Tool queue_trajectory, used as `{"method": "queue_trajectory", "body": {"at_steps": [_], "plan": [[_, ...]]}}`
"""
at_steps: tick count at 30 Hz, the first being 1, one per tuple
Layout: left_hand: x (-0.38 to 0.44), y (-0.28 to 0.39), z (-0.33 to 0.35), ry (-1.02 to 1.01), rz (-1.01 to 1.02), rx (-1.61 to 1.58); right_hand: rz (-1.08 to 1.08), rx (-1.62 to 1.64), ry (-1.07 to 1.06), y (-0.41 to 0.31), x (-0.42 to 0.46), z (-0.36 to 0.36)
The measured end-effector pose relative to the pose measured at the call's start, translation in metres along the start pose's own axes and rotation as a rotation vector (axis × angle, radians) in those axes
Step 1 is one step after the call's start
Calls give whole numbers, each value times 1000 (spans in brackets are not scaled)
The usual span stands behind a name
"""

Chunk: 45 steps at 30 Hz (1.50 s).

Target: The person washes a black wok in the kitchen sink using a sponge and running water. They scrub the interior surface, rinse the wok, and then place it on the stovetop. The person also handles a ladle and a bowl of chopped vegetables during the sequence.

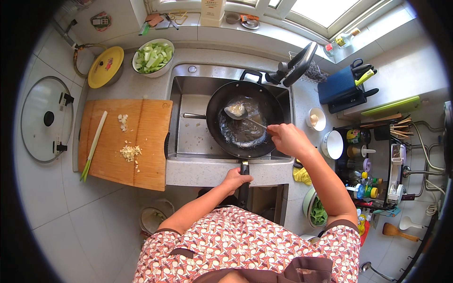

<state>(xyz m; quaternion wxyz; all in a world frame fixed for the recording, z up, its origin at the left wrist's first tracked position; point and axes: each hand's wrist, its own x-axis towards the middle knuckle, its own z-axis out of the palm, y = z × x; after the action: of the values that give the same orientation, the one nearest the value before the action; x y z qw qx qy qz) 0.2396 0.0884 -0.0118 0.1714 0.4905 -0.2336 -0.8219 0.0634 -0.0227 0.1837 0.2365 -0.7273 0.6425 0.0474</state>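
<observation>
A black wok [226,134] rests over the stainless steel sink [191,138], with shiny liquid pooled in its bottom. My left hand [238,181] grips the wok's long black handle [244,192] at the counter's front edge. In my right hand [287,139] is the thin metal handle of a ladle [230,115]. Its bowl is inside the wok and holds something pale and wet that I cannot identify. Beyond the wok's left rim sticks out another metal handle [194,116]; what it belongs to is hidden.
Left of the sink, a wooden cutting board [152,141] bears a scallion [95,145] and chopped garlic [131,152]. Behind it stand a bowl of cut green vegetable [154,58] and a yellow-lidded pot [106,67]. The faucet [295,67], white bowls [332,145] and a knife block [336,85] are rightward.
</observation>
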Motion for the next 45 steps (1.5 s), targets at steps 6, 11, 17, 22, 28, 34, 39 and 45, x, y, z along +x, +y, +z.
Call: {"method": "queue_trajectory", "body": {"at_steps": [6, 11, 17, 22, 28, 34, 39, 45], "plan": [[-5, 6, 2, 12, 4, 5, 113, -201, -37, 26, -3, -27], [-4, 5, 4, -7, 13, -8, 60, -417, 11, 45, -3, -66], [-8, 7, 2, 3, -4, -46, 55, -592, -343, -5, 4, -119], [-6, 3, 4, 12, 18, -32, -1, -580, -469, -23, 27, -101], [-6, 3, 4, 46, 46, -47, -1, -668, -596, -34, 35, -118], [-3, 2, 3, 44, 59, -38, 55, -643, -441, -9, 47, -102], [-1, 1, 3, 56, 52, -29, 40, -544, -440, 3, 45, -101], [-5, 7, 4, 58, 17, -46, 24, -427, -421, 24, 20, -102]]}}
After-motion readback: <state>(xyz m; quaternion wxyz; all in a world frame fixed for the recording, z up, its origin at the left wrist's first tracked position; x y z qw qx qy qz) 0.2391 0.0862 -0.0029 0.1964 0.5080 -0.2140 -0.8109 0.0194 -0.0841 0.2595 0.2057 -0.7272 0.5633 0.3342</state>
